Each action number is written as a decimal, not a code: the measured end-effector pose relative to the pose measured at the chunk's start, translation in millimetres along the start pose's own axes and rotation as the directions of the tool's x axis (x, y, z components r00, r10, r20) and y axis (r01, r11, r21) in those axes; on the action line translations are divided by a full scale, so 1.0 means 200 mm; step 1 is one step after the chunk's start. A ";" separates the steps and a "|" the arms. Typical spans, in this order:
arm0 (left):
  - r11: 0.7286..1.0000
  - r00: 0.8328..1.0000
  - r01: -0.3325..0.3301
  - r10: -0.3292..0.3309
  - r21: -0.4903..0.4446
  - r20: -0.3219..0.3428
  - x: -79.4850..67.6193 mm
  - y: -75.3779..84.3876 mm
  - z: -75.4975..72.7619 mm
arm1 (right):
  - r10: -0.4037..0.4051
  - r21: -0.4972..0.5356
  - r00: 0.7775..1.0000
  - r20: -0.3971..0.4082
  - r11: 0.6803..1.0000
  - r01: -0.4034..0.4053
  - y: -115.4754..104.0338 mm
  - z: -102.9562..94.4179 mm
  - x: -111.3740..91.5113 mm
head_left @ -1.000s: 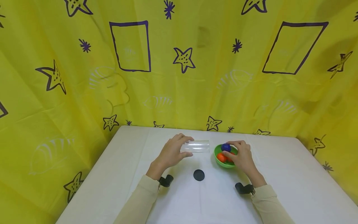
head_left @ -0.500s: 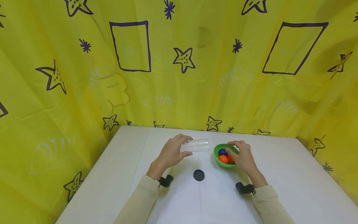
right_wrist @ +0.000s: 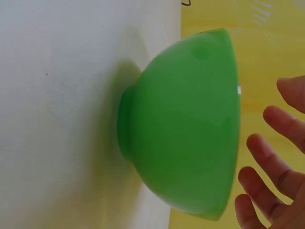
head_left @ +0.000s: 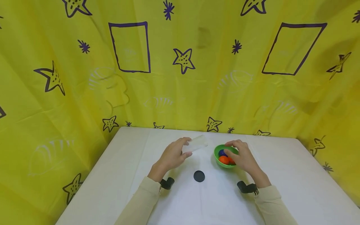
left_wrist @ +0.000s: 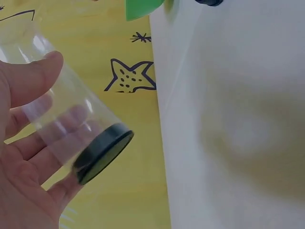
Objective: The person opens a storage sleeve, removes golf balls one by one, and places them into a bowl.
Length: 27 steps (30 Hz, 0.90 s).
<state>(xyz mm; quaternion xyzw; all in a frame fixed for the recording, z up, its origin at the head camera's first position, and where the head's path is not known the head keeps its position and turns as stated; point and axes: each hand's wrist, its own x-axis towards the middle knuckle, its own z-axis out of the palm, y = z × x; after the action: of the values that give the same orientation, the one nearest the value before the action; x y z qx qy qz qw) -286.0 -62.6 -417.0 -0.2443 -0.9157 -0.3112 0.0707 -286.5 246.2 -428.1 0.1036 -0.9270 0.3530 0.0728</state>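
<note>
My left hand (head_left: pixel 172 155) grips a clear plastic tube (head_left: pixel 198 142) above the table. In the left wrist view a black cap (left_wrist: pixel 99 155) covers one end, and the tube looks empty. My right hand (head_left: pixel 243 157) hovers over the green bowl (head_left: pixel 217 160), thumb and fingers apart with nothing between them. Inside the bowl lie a dark blue ball (head_left: pixel 222 153), an orange ball (head_left: pixel 223 160) and a second orange ball (head_left: pixel 232 161), partly hidden by my right hand. The right wrist view shows the bowl's outer wall (right_wrist: pixel 186 124) and the fingers beside its rim.
A round black lid (head_left: pixel 199 176) lies flat on the white table (head_left: pixel 180 203) between my forearms. Behind the table's far edge hangs a yellow curtain (head_left: pixel 166 84) with drawn stars and frames. Each wrist wears a small black camera (head_left: pixel 167 183).
My right hand has let go of the blue ball, which now lies in the bowl. The tube's far end has tilted upward in my left hand. The head view has shifted slightly.
</note>
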 end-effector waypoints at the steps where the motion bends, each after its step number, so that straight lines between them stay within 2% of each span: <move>1: 1.000 1.000 0.003 -0.003 -0.010 0.006 0.00 0.00 0.01 | -0.009 -0.002 1.000 0.004 1.000 0.009 0.00 -0.01 0.00; 9: 0.992 0.998 0.057 -0.053 -0.113 0.042 0.01 -0.02 0.07 | -0.077 0.005 0.997 0.025 0.997 0.077 0.00 -0.05 -0.01; 18: 0.974 0.991 0.125 -0.112 -0.190 0.074 0.00 -0.05 0.12 | -0.118 -0.028 0.993 -0.004 0.993 0.118 -0.01 -0.10 -0.03; 27: 0.952 0.978 0.202 -0.185 -0.229 0.096 0.00 -0.08 0.17 | -0.082 -0.116 0.996 -0.035 0.990 0.078 0.07 -0.13 -0.03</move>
<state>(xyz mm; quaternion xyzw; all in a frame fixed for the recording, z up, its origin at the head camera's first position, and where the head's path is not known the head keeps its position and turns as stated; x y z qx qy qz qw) -293.5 -52.9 -451.4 -0.1714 -0.8934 -0.4145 -0.0234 -282.4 274.5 -419.4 0.1292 -0.9392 0.2979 0.1112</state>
